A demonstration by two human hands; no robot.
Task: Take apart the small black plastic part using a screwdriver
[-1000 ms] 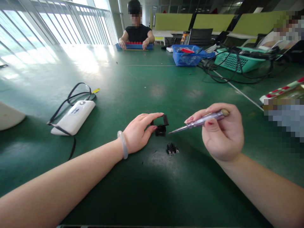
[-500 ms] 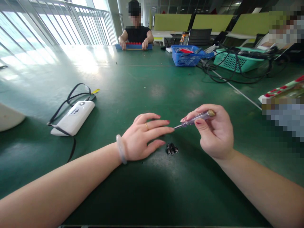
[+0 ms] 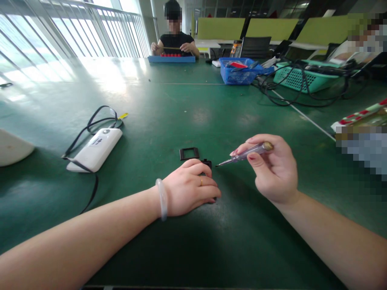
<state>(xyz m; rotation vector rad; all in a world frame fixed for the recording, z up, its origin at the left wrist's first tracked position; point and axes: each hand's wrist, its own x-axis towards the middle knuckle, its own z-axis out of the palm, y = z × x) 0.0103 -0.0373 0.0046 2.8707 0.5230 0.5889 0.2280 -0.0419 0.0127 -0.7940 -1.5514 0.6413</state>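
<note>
My right hand (image 3: 273, 169) holds a screwdriver (image 3: 246, 155) with a clear purple handle, its metal tip pointing left just above the table. My left hand (image 3: 193, 187) rests palm down, fingers curled over small black parts that it mostly hides. One black part (image 3: 207, 162) shows beyond its knuckles, near the screwdriver tip. Just past the left hand lies a black rectangular frame (image 3: 189, 154), flat on the green table (image 3: 181, 249).
A white power bank (image 3: 96, 150) with a black cable lies at the left. Far off are a blue basket (image 3: 238, 74), a green basket (image 3: 305, 78) with black cables, and a person (image 3: 177, 40) behind a blue tray (image 3: 171, 59). A striped item (image 3: 361, 112) is at the right.
My left hand has moved nearer to me and curled over the small black parts, uncovering the black frame. My right hand is nearly unmoved. The far person's hands have risen with a thin stick.
</note>
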